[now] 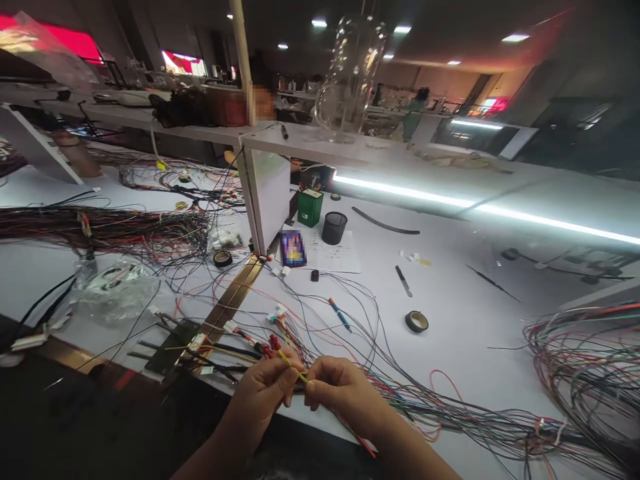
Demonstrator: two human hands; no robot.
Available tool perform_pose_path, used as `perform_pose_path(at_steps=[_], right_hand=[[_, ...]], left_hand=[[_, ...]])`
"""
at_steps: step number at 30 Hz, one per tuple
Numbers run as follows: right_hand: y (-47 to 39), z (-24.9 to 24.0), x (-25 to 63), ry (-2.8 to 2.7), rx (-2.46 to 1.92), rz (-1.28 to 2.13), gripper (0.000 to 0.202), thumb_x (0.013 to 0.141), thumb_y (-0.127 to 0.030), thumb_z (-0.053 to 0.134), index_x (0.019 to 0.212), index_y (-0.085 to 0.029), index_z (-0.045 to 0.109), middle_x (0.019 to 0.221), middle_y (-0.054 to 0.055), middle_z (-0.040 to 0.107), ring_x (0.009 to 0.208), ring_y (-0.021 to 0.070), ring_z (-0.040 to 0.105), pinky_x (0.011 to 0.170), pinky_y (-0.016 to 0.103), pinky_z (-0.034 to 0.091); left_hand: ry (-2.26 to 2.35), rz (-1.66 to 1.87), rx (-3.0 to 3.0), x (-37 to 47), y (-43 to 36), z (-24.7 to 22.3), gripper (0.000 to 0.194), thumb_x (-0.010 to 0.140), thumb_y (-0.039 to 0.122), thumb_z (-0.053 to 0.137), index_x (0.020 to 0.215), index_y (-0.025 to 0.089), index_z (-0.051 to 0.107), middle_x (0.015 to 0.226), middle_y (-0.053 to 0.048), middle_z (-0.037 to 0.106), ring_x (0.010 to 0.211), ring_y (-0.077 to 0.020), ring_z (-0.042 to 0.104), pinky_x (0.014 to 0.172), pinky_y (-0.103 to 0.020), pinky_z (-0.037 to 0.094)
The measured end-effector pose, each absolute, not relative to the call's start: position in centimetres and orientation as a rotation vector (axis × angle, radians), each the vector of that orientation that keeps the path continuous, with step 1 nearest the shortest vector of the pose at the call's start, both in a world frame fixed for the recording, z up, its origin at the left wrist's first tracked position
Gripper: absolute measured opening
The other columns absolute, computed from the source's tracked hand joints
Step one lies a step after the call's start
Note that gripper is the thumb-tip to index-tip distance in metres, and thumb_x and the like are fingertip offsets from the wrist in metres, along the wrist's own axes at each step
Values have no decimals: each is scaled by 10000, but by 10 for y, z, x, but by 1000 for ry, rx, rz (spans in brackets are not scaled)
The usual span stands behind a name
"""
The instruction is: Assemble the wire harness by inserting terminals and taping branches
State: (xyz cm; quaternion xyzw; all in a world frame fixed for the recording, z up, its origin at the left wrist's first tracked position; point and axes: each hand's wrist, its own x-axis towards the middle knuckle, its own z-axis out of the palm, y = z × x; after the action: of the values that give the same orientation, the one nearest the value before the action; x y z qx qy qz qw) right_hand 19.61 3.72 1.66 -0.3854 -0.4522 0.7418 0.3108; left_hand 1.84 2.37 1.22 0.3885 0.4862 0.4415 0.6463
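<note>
Near the table's front edge, my left hand (273, 381) is closed in a pinch on a yellow wire (286, 359). Close beside it, my right hand (333, 383) pinches the same wire near its lower end. Red connectors (274, 343) show just beyond my left fingertips; whether they join this wire I cannot tell. Several white plugs and a bundle of thin coloured wires (287, 327) lie behind the hands. A long wire harness (465, 417) runs off to the right from under my right hand.
A blue pen (340, 315), a roll of black tape (417, 321) and a knife-like tool (403, 281) lie on the white table. Farther back stand a mesh cup (335, 228) and a green box (310, 207). Wire bundles (100, 227) cover the left side; a shelf (400, 157) spans the back.
</note>
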Motion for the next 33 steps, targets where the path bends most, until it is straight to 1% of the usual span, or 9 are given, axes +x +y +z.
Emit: perform_pose_path(at_steps=[4, 7, 9, 12, 16, 20, 24, 29, 33], right_hand=[[20, 22, 204, -1620, -1194, 1705, 231, 824, -382, 640, 720, -177, 618, 699, 14, 605, 678, 152, 533, 650, 287, 396], [8, 18, 210, -1820, -1279, 1566, 259, 862, -417, 583, 722, -200, 593, 730, 17, 598, 716, 172, 531, 675, 303, 386], [2, 12, 209, -1902, -1292, 1579, 278, 878, -433, 556, 718, -206, 578, 730, 19, 603, 712, 178, 536, 677, 310, 389], [-3, 5, 202, -2025, -1296, 1629, 267, 892, -408, 536, 721, -208, 583, 710, 18, 615, 686, 172, 545, 649, 297, 396], [-2, 9, 188, -2215, -1302, 1628, 200, 896, -329, 525, 751, -212, 601, 694, 0, 627, 643, 147, 545, 605, 267, 387], [13, 19, 178, -2400, -1214, 1480, 139, 905, -321, 527, 851, -236, 623, 797, -7, 659, 741, 155, 585, 666, 271, 404], [39, 12, 161, -2554, -1250, 1057, 120, 906, -305, 547, 971, -240, 624, 879, 20, 660, 824, 185, 592, 705, 294, 417], [59, -8, 124, -2831, -1140, 519, 71, 881, -254, 585, 917, -220, 636, 938, 59, 640, 904, 225, 566, 727, 312, 422], [60, -18, 110, -2833, -1083, 445, 164, 919, -238, 527, 794, -202, 626, 890, 69, 631, 861, 215, 564, 733, 318, 429]], left_hand=[[971, 863, 796, 3, 2, 10, 206, 712, 334, 754, 841, 177, 719, 752, -22, 622, 506, -70, 478, 513, -212, 337], [857, 767, 641, -11, -16, 4, 540, 655, 330, 809, 1152, 217, 634, 656, 7, 606, 503, -79, 477, 523, -204, 345], [794, 846, 525, -19, -27, -2, 722, 628, 460, 811, 1269, 252, 552, 778, -15, 631, 516, -80, 492, 500, -203, 345], [822, 1029, 391, -28, -37, -9, 635, 667, 556, 753, 1196, 239, 601, 927, -36, 602, 535, -69, 511, 466, -203, 346], [1007, 1080, 312, -36, -42, -10, 319, 721, 371, 776, 938, 165, 666, 746, 8, 558, 510, -55, 493, 470, -196, 369], [1092, 1056, 321, -43, -46, -12, 326, 722, 383, 774, 913, 155, 639, 698, 15, 563, 529, -65, 496, 501, -204, 391], [1164, 1057, 415, -49, -50, -25, 292, 789, 400, 710, 931, 163, 612, 638, 34, 536, 540, -64, 482, 537, -202, 380], [1175, 1071, 503, -51, -52, -40, 266, 833, 389, 666, 968, 166, 611, 618, 45, 515, 557, -64, 469, 567, -203, 372], [1195, 1108, 489, -50, -52, -41, 280, 808, 383, 694, 968, 159, 646, 729, 12, 575, 628, -77, 495, 600, -210, 402]])
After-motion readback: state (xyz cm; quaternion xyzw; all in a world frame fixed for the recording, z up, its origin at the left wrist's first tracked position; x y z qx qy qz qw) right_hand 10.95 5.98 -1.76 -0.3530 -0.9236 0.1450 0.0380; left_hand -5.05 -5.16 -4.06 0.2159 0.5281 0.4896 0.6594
